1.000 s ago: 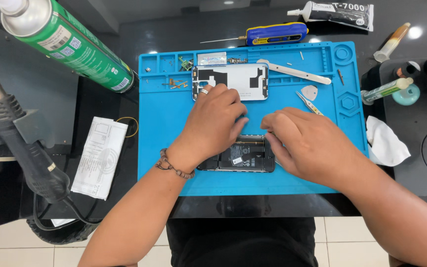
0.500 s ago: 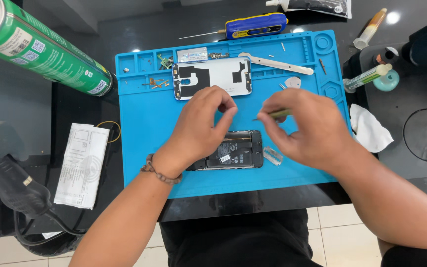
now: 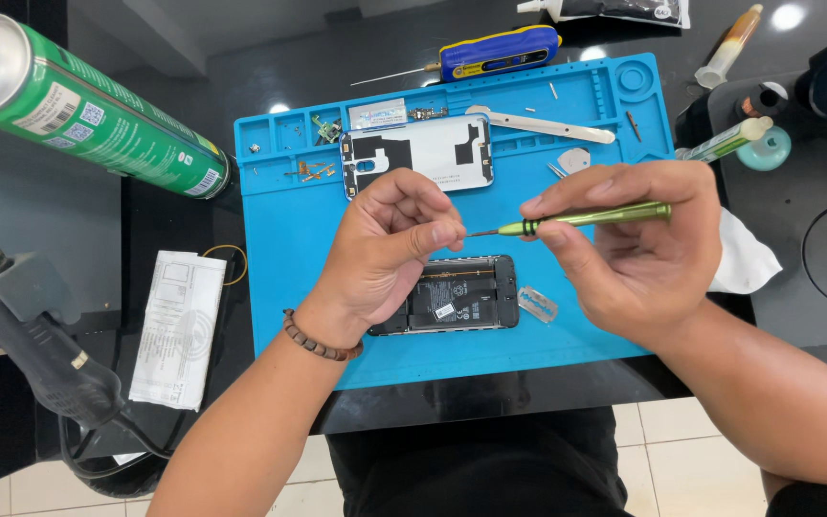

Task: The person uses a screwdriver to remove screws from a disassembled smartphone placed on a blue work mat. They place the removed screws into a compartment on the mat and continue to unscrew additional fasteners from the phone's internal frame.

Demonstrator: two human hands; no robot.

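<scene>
Slim green metal screwdriver [image 3: 586, 219] pinched in right hand [image 3: 638, 254], left hand [image 3: 390, 254] fingertips closed at its tip, blue rubbery mat [image 3: 279, 287]

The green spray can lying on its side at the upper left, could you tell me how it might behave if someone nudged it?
The green cylindrical metal spray can would probably roll readily, since it lies on its round side on the smooth dark bench. It looks rigid, so it should keep its shape when gripped. Its glossy label may feel slightly slippery. How full or heavy it is cannot be judged.

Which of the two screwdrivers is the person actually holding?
The slim green screwdriver, held in the right hand. The blue-and-yellow one lies untouched beyond the blue mat.
</scene>
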